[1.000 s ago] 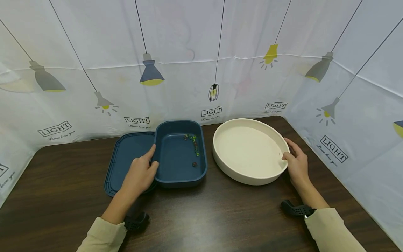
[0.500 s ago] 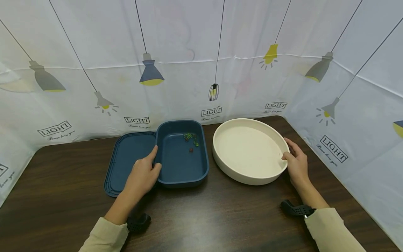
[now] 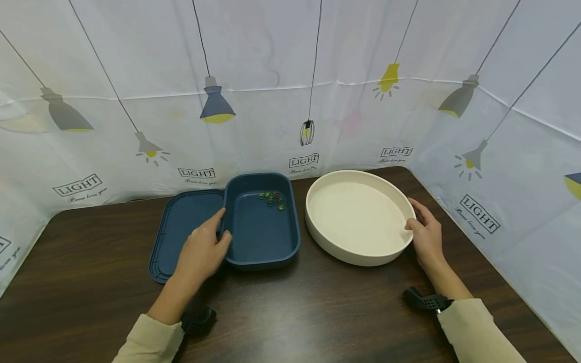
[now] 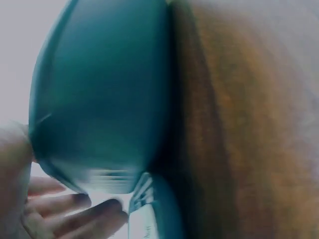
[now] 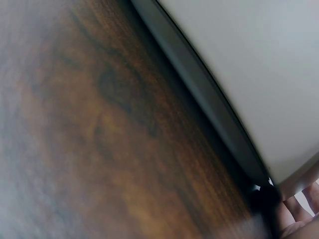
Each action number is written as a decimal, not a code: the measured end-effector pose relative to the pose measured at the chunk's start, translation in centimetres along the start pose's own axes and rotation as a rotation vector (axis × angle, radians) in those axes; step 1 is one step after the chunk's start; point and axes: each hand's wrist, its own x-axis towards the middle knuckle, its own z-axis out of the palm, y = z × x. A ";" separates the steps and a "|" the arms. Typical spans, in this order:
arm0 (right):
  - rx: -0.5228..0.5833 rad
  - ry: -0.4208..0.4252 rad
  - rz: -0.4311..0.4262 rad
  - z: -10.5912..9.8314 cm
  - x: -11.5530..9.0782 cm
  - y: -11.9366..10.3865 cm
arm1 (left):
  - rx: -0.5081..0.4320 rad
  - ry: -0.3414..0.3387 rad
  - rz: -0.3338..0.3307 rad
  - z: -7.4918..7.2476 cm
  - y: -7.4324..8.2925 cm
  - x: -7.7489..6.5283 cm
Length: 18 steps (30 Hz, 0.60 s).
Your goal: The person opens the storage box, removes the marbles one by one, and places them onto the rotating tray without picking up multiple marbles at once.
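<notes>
In the head view my left hand [image 3: 201,249] grips the left wall of a dark blue rectangular box [image 3: 260,242], thumb at the rim. The left wrist view shows its fingers [image 4: 84,214] at the outside of the box [image 4: 104,89]. Several small green and dark red beads [image 3: 272,199] lie near the far end of the box floor. To the right stands a round cream-coloured dish [image 3: 360,217] with a low wall. My right hand [image 3: 428,237] holds the dish by its right side, thumb over the rim and the other fingers outside.
A dark blue lid [image 3: 183,227] lies left of the box, partly behind my left hand. Everything stands on a dark wooden table [image 3: 317,312]. A white cloth printed with lamps [image 3: 268,111] hangs along the back and right edges.
The small beads have slid across the box floor toward its far end and bunched together. The box has shifted slightly. My right hand and the dish have stayed put.
</notes>
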 end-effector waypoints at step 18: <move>0.040 0.006 -0.018 0.0 0.4 0.2 | 0.042 -0.102 0.085 -2.6 6.4 3.5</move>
